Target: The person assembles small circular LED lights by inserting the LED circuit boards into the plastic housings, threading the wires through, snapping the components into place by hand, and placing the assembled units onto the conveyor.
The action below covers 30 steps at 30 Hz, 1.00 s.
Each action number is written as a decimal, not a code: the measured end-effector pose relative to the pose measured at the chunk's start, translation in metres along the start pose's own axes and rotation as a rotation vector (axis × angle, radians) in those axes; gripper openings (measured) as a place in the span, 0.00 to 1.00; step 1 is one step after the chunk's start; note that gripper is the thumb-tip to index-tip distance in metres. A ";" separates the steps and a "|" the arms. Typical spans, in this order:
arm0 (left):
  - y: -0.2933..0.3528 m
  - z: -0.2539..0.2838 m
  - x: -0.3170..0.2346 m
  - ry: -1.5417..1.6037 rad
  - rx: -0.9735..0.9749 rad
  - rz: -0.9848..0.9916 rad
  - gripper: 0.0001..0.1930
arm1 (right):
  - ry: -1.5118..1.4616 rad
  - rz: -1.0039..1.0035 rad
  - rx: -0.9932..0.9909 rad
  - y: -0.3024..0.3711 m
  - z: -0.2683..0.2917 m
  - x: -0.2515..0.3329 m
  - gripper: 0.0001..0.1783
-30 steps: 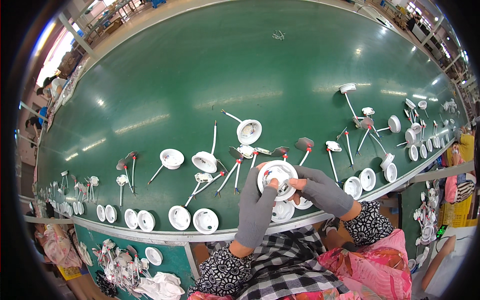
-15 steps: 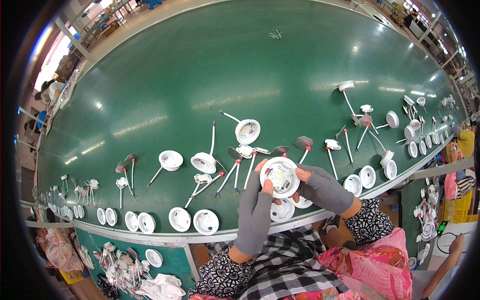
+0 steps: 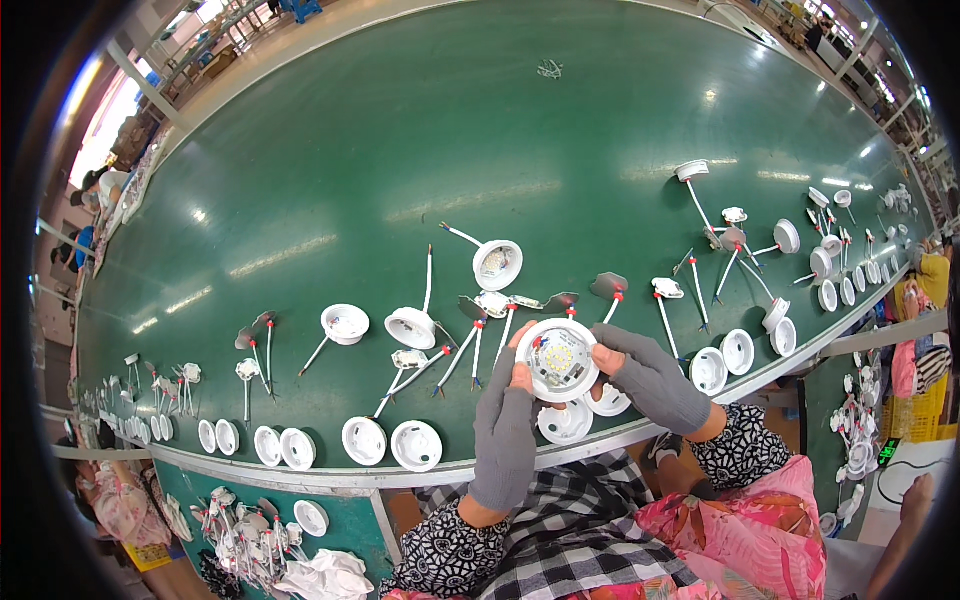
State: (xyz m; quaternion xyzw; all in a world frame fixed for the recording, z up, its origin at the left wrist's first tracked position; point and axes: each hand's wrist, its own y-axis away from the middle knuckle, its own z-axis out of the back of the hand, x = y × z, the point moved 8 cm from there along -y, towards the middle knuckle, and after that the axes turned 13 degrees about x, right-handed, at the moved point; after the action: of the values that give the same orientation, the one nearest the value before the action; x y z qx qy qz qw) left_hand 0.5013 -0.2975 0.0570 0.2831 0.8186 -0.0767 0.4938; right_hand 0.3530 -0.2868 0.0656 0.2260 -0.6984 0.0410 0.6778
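Observation:
Between my two hands, above the table's front edge, is a round white lamp housing (image 3: 558, 359) with an LED circuit board inside, its open face toward me. My left hand (image 3: 506, 420), in a grey fingerless glove, grips its left side with the thumb on the rim. My right hand (image 3: 645, 378), gloved the same way, closes on its right side, thumb on the rim too. The fingers underneath are partly hidden. Just below the held housing sit two empty white housings (image 3: 566, 423). Behind it lie white driver modules (image 3: 492, 304) and grey discs (image 3: 609, 286) with wires.
A long green table (image 3: 400, 130) stretches ahead, with white housings (image 3: 416, 445) lined along its metal front edge. Wired housings (image 3: 497, 265) lie further in. At lower left, a pile of wired parts (image 3: 245, 535) rests on a lower green surface. Another person's hand (image 3: 916, 500) shows at far right.
The housing in my hands has turned slightly, so its circuit board faces up more fully. My left thumb has shifted from over its inside to its rim; both hands keep their grip.

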 end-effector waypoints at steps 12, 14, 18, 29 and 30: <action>0.001 0.008 0.008 0.025 0.025 0.040 0.26 | 0.043 0.005 -0.001 -0.001 -0.003 0.003 0.21; 0.000 0.010 0.009 -0.003 0.003 0.059 0.24 | 0.048 -0.002 -0.003 -0.002 -0.002 0.001 0.21; 0.000 0.009 0.007 -0.001 0.002 0.060 0.24 | 0.042 0.010 -0.004 -0.002 -0.003 0.000 0.21; 0.002 0.010 -0.003 -0.100 0.012 -0.001 0.25 | 0.065 -0.072 0.042 -0.004 -0.001 -0.006 0.22; 0.000 0.010 -0.002 -0.100 0.016 -0.003 0.25 | 0.016 -0.093 0.037 -0.005 0.000 -0.009 0.22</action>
State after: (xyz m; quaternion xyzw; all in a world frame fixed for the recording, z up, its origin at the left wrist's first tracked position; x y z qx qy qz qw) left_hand 0.5094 -0.3017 0.0537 0.2817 0.7926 -0.0982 0.5318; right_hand 0.3544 -0.2885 0.0557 0.2702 -0.6809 0.0241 0.6803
